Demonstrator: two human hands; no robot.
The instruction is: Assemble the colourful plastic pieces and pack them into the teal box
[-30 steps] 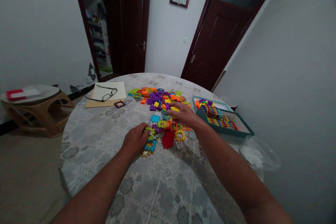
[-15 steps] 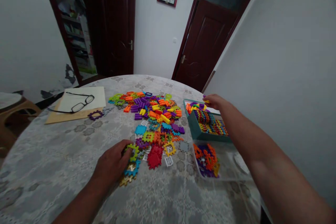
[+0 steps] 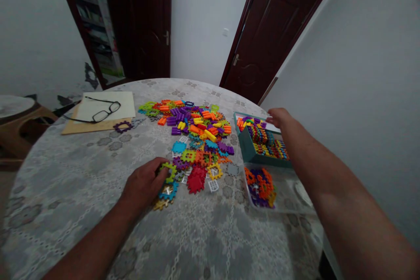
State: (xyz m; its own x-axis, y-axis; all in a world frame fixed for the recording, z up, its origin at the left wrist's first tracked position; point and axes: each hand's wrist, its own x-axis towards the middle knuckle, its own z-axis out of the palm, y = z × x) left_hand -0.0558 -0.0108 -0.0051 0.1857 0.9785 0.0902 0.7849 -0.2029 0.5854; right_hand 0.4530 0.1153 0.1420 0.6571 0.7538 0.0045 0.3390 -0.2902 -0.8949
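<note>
A heap of small coloured plastic building pieces (image 3: 197, 129) lies in the middle of a round table (image 3: 82, 170) with a grey patterned cloth. My left hand (image 3: 144, 183) rests on the near edge of the heap, fingers curled over a green frame-shaped piece (image 3: 169, 170) and a blue one. My right hand (image 3: 278, 117) reaches out over the far side of a teal box (image 3: 246, 148) filled with stacked pieces. Its fingers are bent downward and hidden from me, so what they hold is unclear. A red toothed piece (image 3: 196, 182) lies just right of my left hand.
A clear plastic tray (image 3: 288, 201) with orange and purple pieces sits in front of the teal box, near the table's right edge. Black glasses (image 3: 101, 114) lie on paper at the far left, a purple ring piece (image 3: 122, 127) beside it. Dark doors stand behind; a low stool at left.
My right hand left the heap and moved right to the teal box, then a little farther over its back. My left hand stayed on the near pieces. The view tilted down and right.
</note>
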